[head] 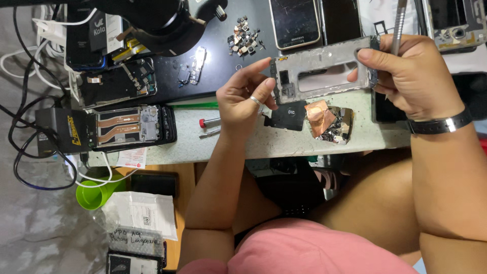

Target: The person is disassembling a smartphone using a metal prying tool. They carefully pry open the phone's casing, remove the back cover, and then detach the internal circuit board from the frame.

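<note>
Phone mid-frame held between both hands over the bench

Mid-frame (324, 68), a grey metal phone chassis w/ a long cutout, sits at approx 12 o'clock in view, held in the air above the pale worktop (243, 142). Left hand (246, 96) pinches its left end, thumb and forefinger closed on the edge; ring on one finger. Right hand (406, 76) grips the right end, thumb on top, fingers wrapped behind, and the same hand also clamps a slim metal tool (398, 25) sticking up toward 12. Watch strap on that wrist.

Handling, as a judgement: thin, light, stiff but easily bent across the cutout, edges prob sharp. Best held by the two short ends or outer rim, not the narrow rails beside the opening; small parts on the left end look fragile.

Around it: black square pad (289, 115) and crumpled copper foil (329, 122) on the worktop just below the frame, toward 6. Red-capped screwdriver (209, 123) at 9 of the left hand. Opened phone (134, 127) w/ copper strips further toward 9, next to a black charger block (58, 131). Pile of small parts (244, 36) at 11. Phone w/ cracked screen (295, 23) at 12. Green cup (94, 193) at 7, lower down.
</note>
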